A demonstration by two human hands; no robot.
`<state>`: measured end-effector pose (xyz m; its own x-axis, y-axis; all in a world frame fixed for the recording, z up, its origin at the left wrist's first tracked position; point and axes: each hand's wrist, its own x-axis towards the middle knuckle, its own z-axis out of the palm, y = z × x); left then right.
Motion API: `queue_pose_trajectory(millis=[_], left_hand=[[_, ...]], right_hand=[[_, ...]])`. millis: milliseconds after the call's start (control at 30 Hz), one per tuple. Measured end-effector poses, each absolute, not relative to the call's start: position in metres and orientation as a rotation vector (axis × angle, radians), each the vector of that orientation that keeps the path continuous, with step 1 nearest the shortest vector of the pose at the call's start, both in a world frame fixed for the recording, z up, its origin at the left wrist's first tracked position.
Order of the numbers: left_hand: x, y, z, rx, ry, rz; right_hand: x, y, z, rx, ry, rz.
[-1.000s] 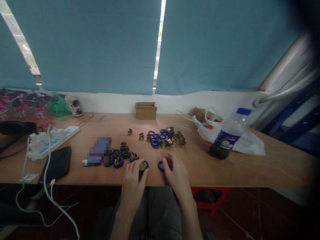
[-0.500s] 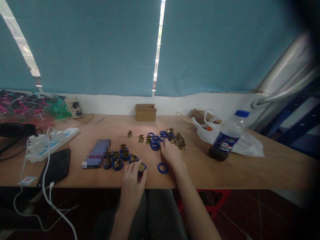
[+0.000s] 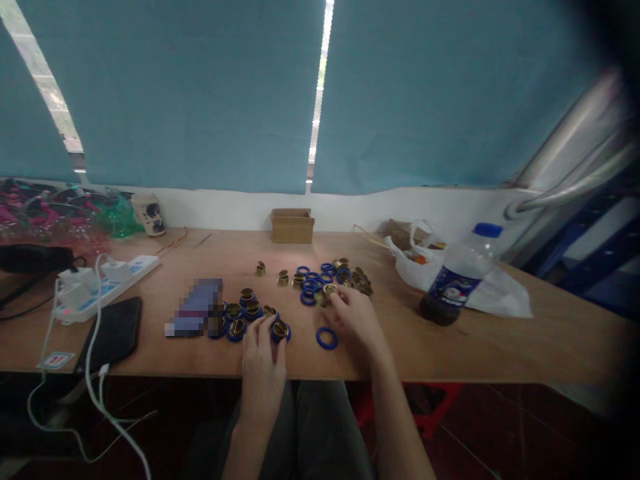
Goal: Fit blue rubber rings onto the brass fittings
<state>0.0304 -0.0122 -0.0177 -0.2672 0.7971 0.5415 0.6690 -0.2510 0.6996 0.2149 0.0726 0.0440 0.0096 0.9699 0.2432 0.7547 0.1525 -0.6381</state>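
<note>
The right hand [image 3: 356,319] pinches a brass fitting [image 3: 329,291] between its fingertips at the pile's six o'clock edge, a loose blue ring [image 3: 327,338] just below, while the left hand [image 3: 263,353] rests fingers lightly curled on a ringed fitting [image 3: 279,330] at its twelve o'clock

No legible text or labels

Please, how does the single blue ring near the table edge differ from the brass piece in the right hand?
The blue ring lies flat and alone on the wooden table, untouched; the brass piece is pinched in the right hand, raised off the wood. The ring is blue, thin and open in the middle; the brass piece is golden and looks taller. Both are small and round.
</note>
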Motion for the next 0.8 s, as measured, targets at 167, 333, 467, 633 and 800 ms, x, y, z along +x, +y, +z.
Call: queue_pose_trajectory(millis=[167, 333, 467, 633, 800], left_hand=[[0.034, -0.021, 0.002, 1.799, 1.828, 1.658], [0.036, -0.031, 0.021, 1.729, 1.37, 1.45], [0.035, -0.035, 0.022, 1.49, 1.135, 1.323], [0.032, -0.033, 0.015, 1.27, 1.074, 1.409], [0.033, -0.031, 0.015, 1.089, 0.968, 1.476]], right_hand=[[0.205, 0.034, 0.03, -1.387, -1.709, 0.723], [0.181, -0.005, 0.027, -1.204, -1.653, 0.935], [0.178, -0.017, 0.029, -1.069, -1.581, 1.038], [0.196, -0.009, 0.013, -1.296, -1.65, 0.493], [0.2, 0.0, -0.011, -1.45, -1.782, 0.273]])
